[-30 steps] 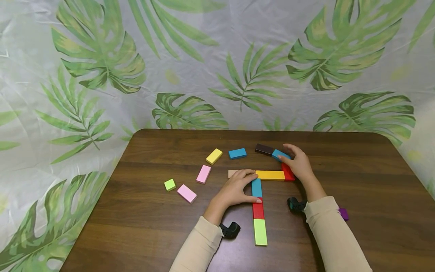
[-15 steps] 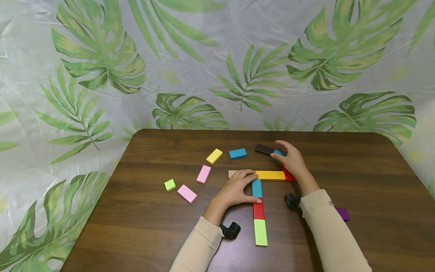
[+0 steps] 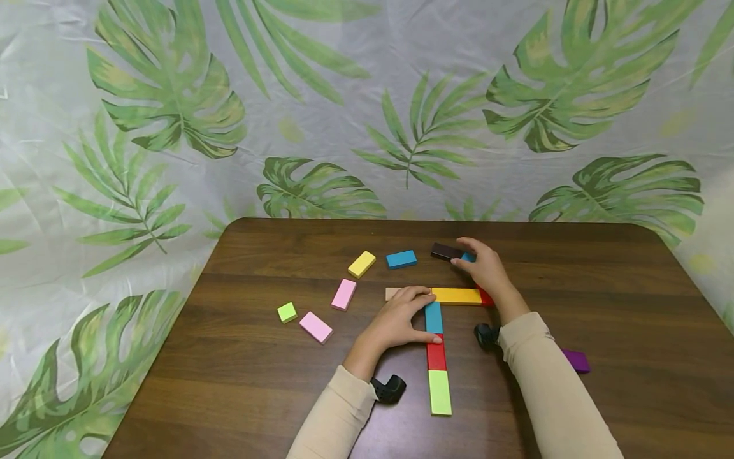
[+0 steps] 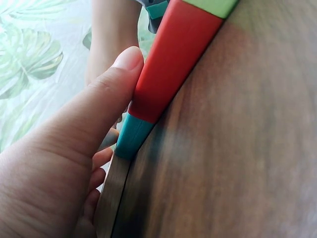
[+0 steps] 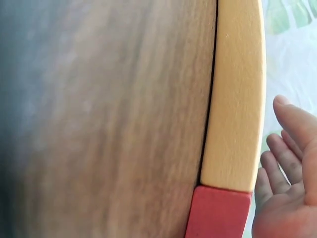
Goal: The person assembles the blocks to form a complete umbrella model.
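My left hand (image 3: 395, 322) rests along a row of blocks in the head view. Its thumb lies by the red block (image 3: 436, 355), below a blue block (image 3: 433, 317), and its fingers cover part of the wooden block (image 3: 391, 293). In the left wrist view the thumb lies against the red block (image 4: 171, 64). My right hand (image 3: 490, 274) is over a blue block (image 3: 468, 257), its thumb near a dark block (image 3: 445, 252); fingers and thumb are spread apart. The yellow block (image 3: 457, 296) meets a partly hidden red block (image 3: 486, 298). The right wrist view shows loosely extended fingers.
Loose blocks lie to the left: blue (image 3: 401, 259), yellow (image 3: 362, 264), pink (image 3: 343, 294), another pink (image 3: 316, 327) and small green (image 3: 287, 312). A long green block (image 3: 440, 393) ends the row. A purple block (image 3: 576, 361) lies beside the right sleeve (image 3: 550, 376).
My right hand has shifted left along the blue block toward the dark block, covering more of the red block. More of the purple block shows. The left hand has stayed put.
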`<state>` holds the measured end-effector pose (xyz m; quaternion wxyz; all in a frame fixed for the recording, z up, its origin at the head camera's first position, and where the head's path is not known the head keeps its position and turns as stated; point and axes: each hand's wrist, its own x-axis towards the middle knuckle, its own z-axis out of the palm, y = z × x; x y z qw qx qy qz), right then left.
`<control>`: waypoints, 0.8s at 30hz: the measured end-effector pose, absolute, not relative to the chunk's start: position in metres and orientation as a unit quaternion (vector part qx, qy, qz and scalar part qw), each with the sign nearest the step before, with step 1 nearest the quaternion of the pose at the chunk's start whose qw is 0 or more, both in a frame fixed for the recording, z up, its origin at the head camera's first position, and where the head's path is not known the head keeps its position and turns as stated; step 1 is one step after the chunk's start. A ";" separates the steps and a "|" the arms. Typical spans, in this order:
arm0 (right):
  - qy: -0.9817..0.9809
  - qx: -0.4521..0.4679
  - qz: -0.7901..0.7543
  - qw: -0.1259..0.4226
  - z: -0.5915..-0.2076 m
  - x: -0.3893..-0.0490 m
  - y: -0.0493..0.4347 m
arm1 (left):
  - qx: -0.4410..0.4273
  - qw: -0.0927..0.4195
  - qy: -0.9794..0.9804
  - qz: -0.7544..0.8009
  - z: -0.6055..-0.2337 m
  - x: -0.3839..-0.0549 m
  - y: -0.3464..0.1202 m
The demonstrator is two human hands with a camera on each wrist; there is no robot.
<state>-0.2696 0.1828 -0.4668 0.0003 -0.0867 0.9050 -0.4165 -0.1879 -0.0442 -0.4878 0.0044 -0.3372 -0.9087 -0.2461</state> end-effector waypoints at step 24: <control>0.914 -0.083 -0.396 0.019 -0.469 -0.277 0.172 | -0.338 0.003 -0.910 -0.242 -0.487 -0.188 -0.044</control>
